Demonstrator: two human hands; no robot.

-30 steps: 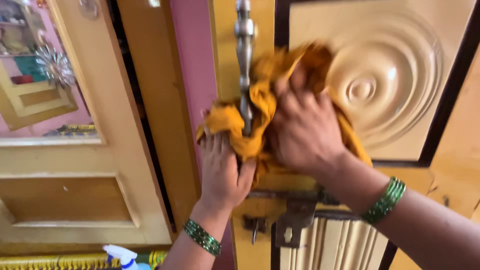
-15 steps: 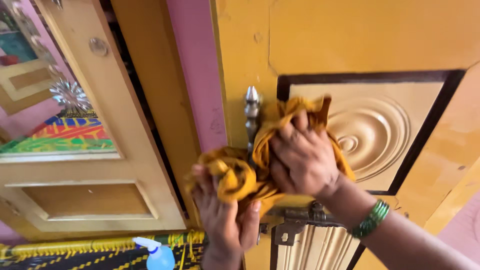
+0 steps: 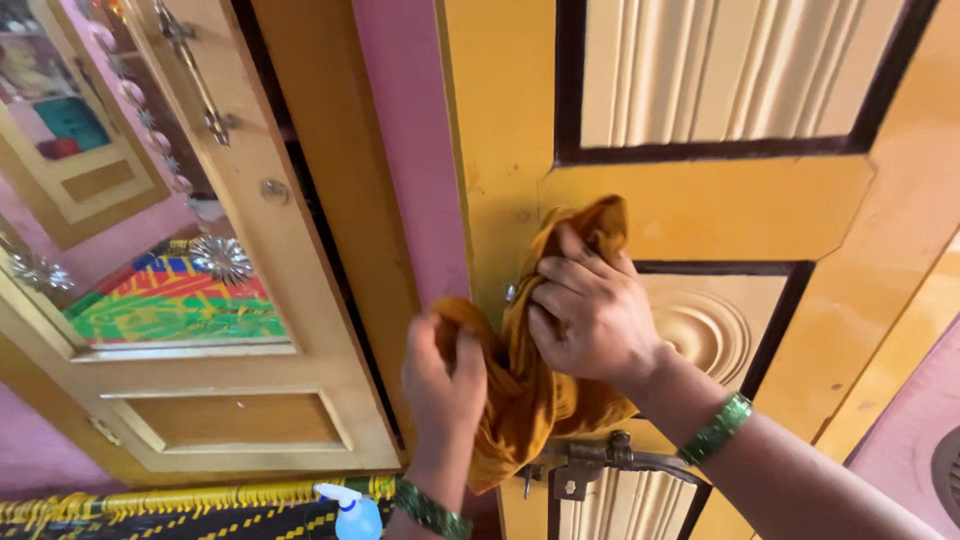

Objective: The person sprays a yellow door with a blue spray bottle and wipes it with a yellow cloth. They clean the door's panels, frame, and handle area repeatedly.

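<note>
At centre frame, both hands work a mustard-yellow cloth [image 3: 525,400] against the edge of a yellow wooden door [image 3: 500,120]. Right hand [image 3: 590,315]: fingers curled and pressed together over the upper bunch of cloth, pushing it flat to the door just below the ribbed upper panel [image 3: 720,70]. Left hand [image 3: 443,375]: fingers closed around the lower left fold, thumb side toward the door edge, holding the cloth taut.

Change against the two earlier pictures: the upright metal handle, plainly visible a second ago and half a second ago, is now almost wholly wrapped; only a small metal glint [image 3: 510,293] shows beside the right fingers, probably its tip, though the view is too poor to be sure. The cloth sits higher on the door than before, with the round carved panel [image 3: 705,335] now to the right of the right wrist, not behind the hands. Judged from this, the rubbing has travelled up the handle.

Lower centre: metal latch [image 3: 590,465] hangs uncovered under the cloth. Bottom edge: blue spray bottle [image 3: 352,515], apart from both hands. Green bangles [image 3: 722,425] on the right wrist.
</note>
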